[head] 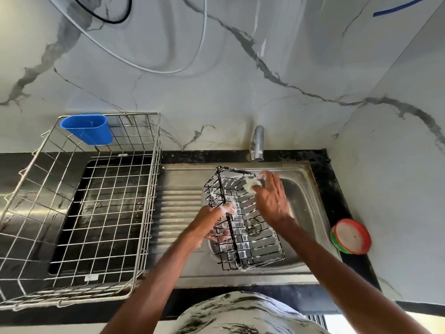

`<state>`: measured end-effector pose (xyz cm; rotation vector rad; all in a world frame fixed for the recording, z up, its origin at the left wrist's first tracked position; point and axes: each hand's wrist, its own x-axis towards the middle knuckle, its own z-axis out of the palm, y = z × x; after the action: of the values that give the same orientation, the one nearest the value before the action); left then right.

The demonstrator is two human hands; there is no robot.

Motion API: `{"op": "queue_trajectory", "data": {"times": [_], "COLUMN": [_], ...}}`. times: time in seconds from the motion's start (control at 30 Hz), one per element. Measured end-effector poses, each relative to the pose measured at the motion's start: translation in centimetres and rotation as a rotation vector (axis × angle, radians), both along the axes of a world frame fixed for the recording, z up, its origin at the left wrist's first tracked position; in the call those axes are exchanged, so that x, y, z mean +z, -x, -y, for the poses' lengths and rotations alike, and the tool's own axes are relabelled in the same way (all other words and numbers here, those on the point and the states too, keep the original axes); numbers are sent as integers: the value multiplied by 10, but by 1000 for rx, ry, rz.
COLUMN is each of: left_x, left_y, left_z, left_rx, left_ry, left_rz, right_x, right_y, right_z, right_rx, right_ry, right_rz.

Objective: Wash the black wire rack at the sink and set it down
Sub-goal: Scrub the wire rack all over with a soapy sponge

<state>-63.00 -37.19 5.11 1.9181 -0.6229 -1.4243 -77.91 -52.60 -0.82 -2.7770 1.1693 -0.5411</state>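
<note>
Overhead, black wire rack [243,220] lay tilted in sink [303,196] bowl, centre frame, coated in suds. Left hand [212,222] gripped rack's side wire at 8 o'clock, likely steadying it for scrubbing. Right hand [269,198], fingers flat, pressed foamy pad [250,184] on rack's far end at 1 o'clock. Hands apart. Steel drying basket [79,208] at 9 o'clock held blue cup [88,128] hooked on back rim. Round tub [351,236] at 3 o'clock, whitish contents, probably soap.
</note>
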Motion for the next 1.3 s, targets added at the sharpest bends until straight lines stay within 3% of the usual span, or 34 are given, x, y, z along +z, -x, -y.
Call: {"op": "queue_trajectory", "data": {"times": [0.3, 0.47, 0.57, 0.67, 0.8, 0.87, 1.07, 1.3], "left_x": [9, 16, 16, 8, 2, 4, 11, 6], "left_y": [9, 12, 16, 18, 22, 24, 28, 33], "left_z": [7, 9, 8, 4, 0, 0, 0, 1], "left_rx": [83, 151, 195, 210, 174, 164, 149, 152], "left_ry": [60, 103, 86, 58, 53, 47, 64, 20], "left_rz": [-20, -5, -28, -58, -54, -50, -63, -60], "right_x": [-8, -3, 2, 14, 21, 14, -10, 3], "right_y": [-18, -20, -18, -17, -22, -23, -9, -15], "right_z": [18, 21, 19, 18, 17, 19, 15, 12], "right_rx": [337, 301, 300, 219, 130, 125, 276, 328], "right_ry": [66, 77, -91, -373, -409, -388, 32, -22], "right_rz": [-231, -218, -219, -73, 73, 3, -390, -554]}}
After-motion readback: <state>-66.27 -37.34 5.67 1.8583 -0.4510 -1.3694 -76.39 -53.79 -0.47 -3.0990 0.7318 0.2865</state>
